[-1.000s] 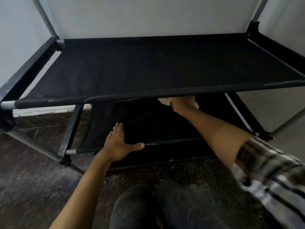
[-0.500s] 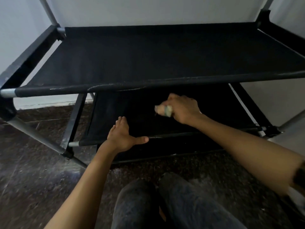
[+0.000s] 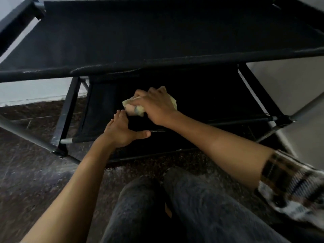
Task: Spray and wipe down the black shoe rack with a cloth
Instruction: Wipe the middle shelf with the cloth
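The black shoe rack (image 3: 157, 37) fills the upper view, with a wide fabric shelf on top and a lower fabric shelf (image 3: 103, 109) beneath it. My right hand (image 3: 156, 106) grips a crumpled pale yellow cloth (image 3: 133, 106) and presses it onto the lower shelf. My left hand (image 3: 121, 130) lies flat on the front edge of that lower shelf, fingers straight, thumb out to the right, just in front of the cloth. No spray bottle is in view.
Grey metal poles (image 3: 22, 132) brace the rack at the left and right (image 3: 305, 109). A dark speckled floor (image 3: 31, 172) runs under the rack. My knees in dark jeans (image 3: 157, 207) are close in front. A white wall (image 3: 35, 90) stands behind.
My right hand has come out from deep under the top shelf and moved left and toward me with the cloth. My left hand stays on the lower shelf's edge. The view has tilted down.
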